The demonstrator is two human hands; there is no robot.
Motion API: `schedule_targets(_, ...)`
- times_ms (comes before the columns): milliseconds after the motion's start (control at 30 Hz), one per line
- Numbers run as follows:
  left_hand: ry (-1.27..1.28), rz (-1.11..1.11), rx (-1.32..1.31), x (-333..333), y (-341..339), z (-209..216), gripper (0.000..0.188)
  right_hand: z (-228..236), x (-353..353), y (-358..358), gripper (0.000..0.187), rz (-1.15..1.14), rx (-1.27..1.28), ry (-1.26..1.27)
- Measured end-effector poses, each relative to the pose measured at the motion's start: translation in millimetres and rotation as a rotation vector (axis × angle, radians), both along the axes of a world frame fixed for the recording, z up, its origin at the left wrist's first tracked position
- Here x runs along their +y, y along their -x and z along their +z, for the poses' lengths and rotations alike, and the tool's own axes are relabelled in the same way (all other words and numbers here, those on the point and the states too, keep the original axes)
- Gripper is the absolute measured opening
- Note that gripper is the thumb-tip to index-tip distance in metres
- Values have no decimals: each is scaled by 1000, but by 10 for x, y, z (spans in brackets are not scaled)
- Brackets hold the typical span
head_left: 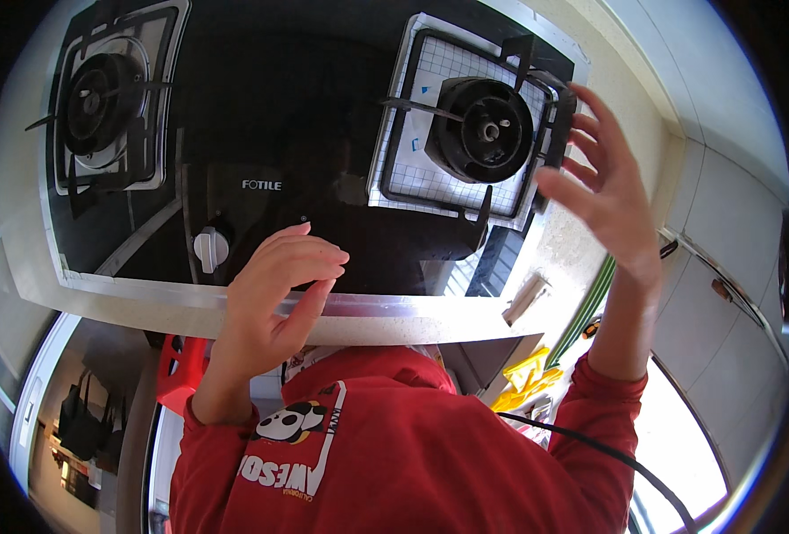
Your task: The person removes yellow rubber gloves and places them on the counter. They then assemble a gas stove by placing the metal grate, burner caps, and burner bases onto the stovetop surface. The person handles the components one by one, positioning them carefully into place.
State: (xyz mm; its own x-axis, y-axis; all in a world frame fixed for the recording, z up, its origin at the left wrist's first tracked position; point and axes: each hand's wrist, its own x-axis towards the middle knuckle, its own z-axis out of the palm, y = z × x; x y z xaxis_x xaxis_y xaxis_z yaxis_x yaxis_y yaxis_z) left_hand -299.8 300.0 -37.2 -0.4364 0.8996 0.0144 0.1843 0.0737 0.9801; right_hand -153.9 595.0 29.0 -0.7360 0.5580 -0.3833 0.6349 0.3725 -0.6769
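Observation:
A black glass gas hob [270,98] lies below my hands. My right hand [603,169] is at the right edge of the black pan support [556,125] around the right burner [485,131]. Its fingers are spread, and whether they touch the metal I cannot tell. Beneath that support a white grid-patterned sheet [421,89] with small blue marks surrounds the burner. My left hand [283,289] hovers over the hob's front edge, right of a white control knob [210,249]. Its fingers are stretched out with the thumb apart, holding nothing.
The left burner [101,102] has its own black pan support. A pale countertop [368,329] frames the hob, with a wall close on the right. Yellow gloves [530,378] and a green striped item [581,311] are at the lower right. A black cable [608,449] crosses my right sleeve.

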Motion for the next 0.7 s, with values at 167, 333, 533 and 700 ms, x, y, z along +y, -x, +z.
schedule_targets(167,-21,-34,15,59,0,-15,22,-134,-234,202,89,181,-186,-364)
schedule_targets(333,-33,-39,21,58,0,-20,21,-198,-303,299,85,224,-281,-418)
schedule_targets(533,-39,-50,34,49,-12,-27,21,-219,-401,345,82,245,-298,-450)
schedule_targets(700,-59,-42,-7,115,-18,-18,19,-258,-336,305,83,261,-269,-428)
